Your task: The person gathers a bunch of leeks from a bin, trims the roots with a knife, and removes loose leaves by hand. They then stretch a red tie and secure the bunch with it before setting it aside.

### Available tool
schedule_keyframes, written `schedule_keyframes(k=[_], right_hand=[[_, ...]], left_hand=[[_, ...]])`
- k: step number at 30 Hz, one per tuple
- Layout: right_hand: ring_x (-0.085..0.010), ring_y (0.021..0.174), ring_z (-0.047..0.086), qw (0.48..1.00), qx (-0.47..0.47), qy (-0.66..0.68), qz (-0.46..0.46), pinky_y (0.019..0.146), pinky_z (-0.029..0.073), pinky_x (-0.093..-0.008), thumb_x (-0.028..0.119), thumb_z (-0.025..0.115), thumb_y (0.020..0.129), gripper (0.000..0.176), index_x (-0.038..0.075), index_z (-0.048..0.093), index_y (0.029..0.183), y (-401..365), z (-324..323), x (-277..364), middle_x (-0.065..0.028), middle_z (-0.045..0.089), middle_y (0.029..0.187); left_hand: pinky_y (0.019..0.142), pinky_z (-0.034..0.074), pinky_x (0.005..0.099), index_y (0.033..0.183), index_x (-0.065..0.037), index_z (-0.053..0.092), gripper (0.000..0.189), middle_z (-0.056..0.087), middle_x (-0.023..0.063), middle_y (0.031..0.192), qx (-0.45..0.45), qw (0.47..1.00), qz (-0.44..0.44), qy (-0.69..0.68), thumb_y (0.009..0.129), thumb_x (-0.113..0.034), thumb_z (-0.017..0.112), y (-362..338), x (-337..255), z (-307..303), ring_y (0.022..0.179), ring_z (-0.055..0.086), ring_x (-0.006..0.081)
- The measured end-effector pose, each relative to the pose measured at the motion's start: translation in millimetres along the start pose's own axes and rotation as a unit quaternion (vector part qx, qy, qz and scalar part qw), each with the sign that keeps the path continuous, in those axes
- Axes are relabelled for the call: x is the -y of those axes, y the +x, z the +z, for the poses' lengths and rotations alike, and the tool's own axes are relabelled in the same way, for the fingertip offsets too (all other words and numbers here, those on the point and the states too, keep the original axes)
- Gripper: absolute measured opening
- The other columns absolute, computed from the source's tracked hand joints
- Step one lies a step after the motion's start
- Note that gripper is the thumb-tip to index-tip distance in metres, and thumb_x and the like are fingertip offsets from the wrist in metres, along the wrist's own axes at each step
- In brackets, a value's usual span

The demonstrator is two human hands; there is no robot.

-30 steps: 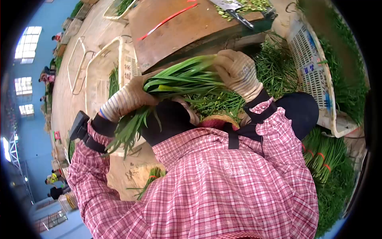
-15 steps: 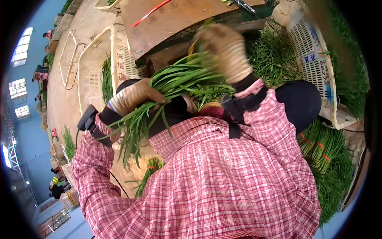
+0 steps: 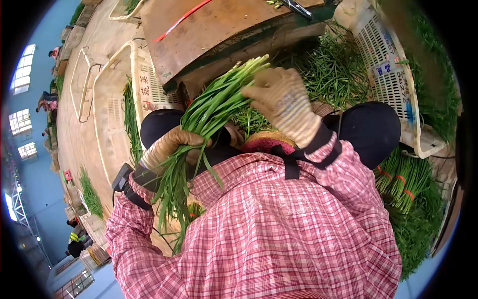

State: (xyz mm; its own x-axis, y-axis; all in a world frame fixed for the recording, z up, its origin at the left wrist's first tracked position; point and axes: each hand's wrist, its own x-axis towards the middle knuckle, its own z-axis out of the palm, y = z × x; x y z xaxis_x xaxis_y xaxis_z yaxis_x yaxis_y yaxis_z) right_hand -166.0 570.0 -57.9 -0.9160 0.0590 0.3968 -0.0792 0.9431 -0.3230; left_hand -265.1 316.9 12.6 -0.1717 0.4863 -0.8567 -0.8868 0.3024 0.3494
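My left hand [image 3: 174, 147], in a tan-and-white work glove, is wrapped round a bunch of garlic chives [image 3: 216, 107]. The pale stem ends point up and right, while the leaf tips droop below my fist over my lap. Beside the upper part of the bunch is my right hand [image 3: 284, 99], gloved alike, with its fingers loosely bent and apart. Its fingertips are close to the stems; whether they touch cannot be made out.
A brown work table [image 3: 194, 37] ahead bears a red strip [image 3: 183, 20] and a dark metal tool [image 3: 297, 8]. White plastic crates stand left [image 3: 112, 107] and right [image 3: 386, 65]. Loose greens [image 3: 338, 70] lie under the table. Banded bunches [image 3: 403, 182] lie at right.
My right hand has come down from the table edge and slowed beside the stems. The bunch now tilts more upright, its stem ends in plain view, still in my left hand.
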Motion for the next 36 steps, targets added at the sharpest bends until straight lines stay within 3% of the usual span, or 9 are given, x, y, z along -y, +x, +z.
schedule_keyframes(k=[3,6,9,14,17,25,29,33,36], right_hand=[[-0.0196,0.073,0.063,0.867,-0.144,0.469,0.090,0.067,0.052,-0.0306,0.013,0.070,0.083,0.011,0.006,0.068,0.091,2,29,-30,-0.0066,0.067,0.085],[-0.0192,0.075,0.063,0.832,-0.124,0.397,0.368,0.070,0.051,-0.0296,0.013,0.069,0.085,0.013,0.003,0.069,0.094,0,-8,-61,-0.0081,0.069,0.086],[-0.0221,0.077,0.065,0.882,-0.110,0.392,0.238,0.073,0.052,-0.0313,0.015,0.068,0.084,0.018,0.003,0.070,0.097,-3,3,-50,-0.0106,0.069,0.085],[-0.0355,0.085,0.065,0.958,0.209,0.015,0.198,0.076,0.052,-0.0435,0.027,0.058,0.085,0.021,0.012,0.071,0.090,23,25,-45,-0.0149,0.069,0.089],[-0.0335,0.103,0.061,0.981,0.009,-0.126,0.147,0.086,0.049,-0.0443,0.024,0.064,0.084,0.028,0.017,0.068,0.110,8,7,-85,-0.0137,0.063,0.116],[-0.0154,0.087,0.066,0.885,0.211,0.414,0.041,0.079,0.051,-0.0296,0.032,0.068,0.085,0.027,0.007,0.073,0.097,39,41,-77,-0.0080,0.072,0.089],[-0.0157,0.088,0.066,0.895,0.121,0.396,0.164,0.082,0.051,-0.0295,0.017,0.072,0.083,0.017,0.007,0.073,0.096,31,7,-112,-0.0070,0.072,0.092],[-0.0231,0.094,0.059,0.950,0.129,0.194,-0.208,0.087,0.046,-0.0348,0.026,0.070,0.079,0.020,0.017,0.072,0.098,35,15,-44,-0.0045,0.064,0.099],[-0.0236,0.094,0.059,0.959,0.116,0.147,-0.212,0.087,0.044,-0.0364,0.029,0.065,0.082,0.015,0.017,0.071,0.090,22,35,-44,-0.0031,0.065,0.095]], left_hand=[[0.042,0.041,0.0177,0.103,0.000,0.060,0.022,0.063,0.0040,0.080,-0.007,0.999,0.029,0.045,0.081,-0.004,0.065,-2,6,-2,0.048,0.049,0.0051],[0.041,0.040,0.0186,0.106,0.000,0.059,0.026,0.063,0.0056,0.084,-0.015,0.999,0.020,0.025,0.080,-0.001,0.065,-7,10,-11,0.048,0.049,0.0061],[0.043,0.041,0.0193,0.104,0.000,0.059,0.025,0.063,0.0060,0.083,-0.036,0.998,0.040,0.039,0.080,-0.003,0.065,-5,9,-3,0.050,0.050,0.0076],[0.048,0.042,0.0216,0.102,-0.001,0.061,0.026,0.062,0.0049,0.083,-0.091,0.970,0.101,0.203,0.077,-0.005,0.067,-10,2,13,0.053,0.052,0.0090],[0.060,0.047,0.0227,0.108,0.000,0.062,0.034,0.065,0.0042,0.089,-0.129,0.940,0.137,0.283,0.075,-0.003,0.066,-16,-3,9,0.064,0.056,0.0094],[0.090,0.045,0.0270,0.126,-0.001,0.056,0.054,0.064,0.0024,0.110,-0.063,0.902,0.159,0.396,0.074,0.007,0.065,-17,-14,13,0.098,0.056,0.0114],[0.097,0.042,0.0256,0.136,-0.002,0.048,0.061,0.062,0.0035,0.119,-0.037,0.903,0.133,0.407,0.078,0.006,0.063,-18,-12,-5,0.106,0.054,0.0100],[0.088,0.047,0.0250,0.128,-0.001,0.055,0.052,0.064,0.0044,0.112,-0.036,0.932,0.060,0.356,0.078,0.005,0.064,-19,-16,1,0.097,0.057,0.0097],[0.085,0.047,0.0254,0.120,0.002,0.061,0.045,0.066,0.0046,0.105,-0.059,0.934,0.062,0.348,0.075,0.003,0.066,-20,-16,6,0.091,0.059,0.0125]])
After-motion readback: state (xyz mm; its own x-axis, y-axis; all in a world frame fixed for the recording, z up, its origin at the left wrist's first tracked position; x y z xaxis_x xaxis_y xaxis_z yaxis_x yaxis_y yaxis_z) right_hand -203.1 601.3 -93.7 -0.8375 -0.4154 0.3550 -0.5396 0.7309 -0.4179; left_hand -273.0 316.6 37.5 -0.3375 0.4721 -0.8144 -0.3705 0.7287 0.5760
